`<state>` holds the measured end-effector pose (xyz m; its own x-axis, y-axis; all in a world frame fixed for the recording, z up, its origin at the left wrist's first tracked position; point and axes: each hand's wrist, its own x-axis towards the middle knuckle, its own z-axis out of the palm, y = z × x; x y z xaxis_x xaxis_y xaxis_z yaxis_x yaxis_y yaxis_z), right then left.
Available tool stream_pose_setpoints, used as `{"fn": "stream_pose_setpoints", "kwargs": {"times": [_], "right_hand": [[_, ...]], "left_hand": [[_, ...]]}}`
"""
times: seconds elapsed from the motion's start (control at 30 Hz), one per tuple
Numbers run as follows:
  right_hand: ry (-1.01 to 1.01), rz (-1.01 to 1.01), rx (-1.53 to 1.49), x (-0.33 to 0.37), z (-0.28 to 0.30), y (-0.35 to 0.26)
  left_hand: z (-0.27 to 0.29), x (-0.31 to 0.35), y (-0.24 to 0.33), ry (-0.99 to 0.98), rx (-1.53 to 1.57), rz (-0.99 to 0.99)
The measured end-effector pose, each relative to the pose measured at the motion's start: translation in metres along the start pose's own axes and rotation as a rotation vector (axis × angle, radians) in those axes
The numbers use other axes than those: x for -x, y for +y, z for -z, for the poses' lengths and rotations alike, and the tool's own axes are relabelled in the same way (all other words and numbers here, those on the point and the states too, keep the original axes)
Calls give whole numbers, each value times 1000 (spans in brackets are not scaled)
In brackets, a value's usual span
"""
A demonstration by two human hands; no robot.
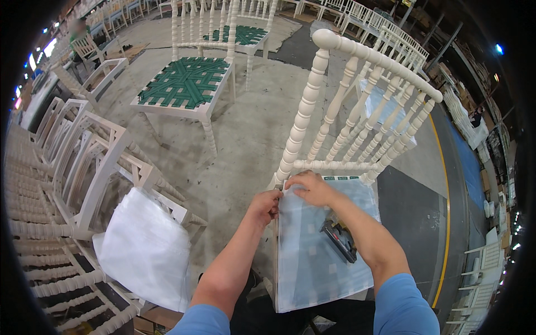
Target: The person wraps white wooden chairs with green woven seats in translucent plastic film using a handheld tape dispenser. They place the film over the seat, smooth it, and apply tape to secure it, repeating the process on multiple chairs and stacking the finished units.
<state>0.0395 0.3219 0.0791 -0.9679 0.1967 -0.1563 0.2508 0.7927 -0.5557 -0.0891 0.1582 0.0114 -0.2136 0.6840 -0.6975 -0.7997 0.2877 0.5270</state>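
A cream chair with turned spindles stands before me, and a thin, see-through white fabric sheet covers its seat. Green webbing shows at the seat's back edge. At the back left corner, my left hand is closed on the sheet's edge, its fingertips partly hidden. My right hand is beside it, fingers bent and pinching the sheet near the back post. Under my right forearm, a black staple gun lies on the sheet, partly covered by the arm.
On the left, a stack of white fabric rests on piled chair frames. Beyond stand chairs with green woven seats. Another chair with a pale covered seat stands behind mine. A yellow floor line runs at right. A person sits far left.
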Motion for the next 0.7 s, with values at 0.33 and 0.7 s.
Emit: {"fn": "stream_pose_setpoints", "kwargs": {"times": [0.33, 0.7], "right_hand": [[-186, -138, -320, -11, 9, 0], [-95, -42, -193, -11, 0, 5]], "left_hand": [[7, 12, 0, -75, -41, -73], [9, -6, 0, -58, -41, 25]]}}
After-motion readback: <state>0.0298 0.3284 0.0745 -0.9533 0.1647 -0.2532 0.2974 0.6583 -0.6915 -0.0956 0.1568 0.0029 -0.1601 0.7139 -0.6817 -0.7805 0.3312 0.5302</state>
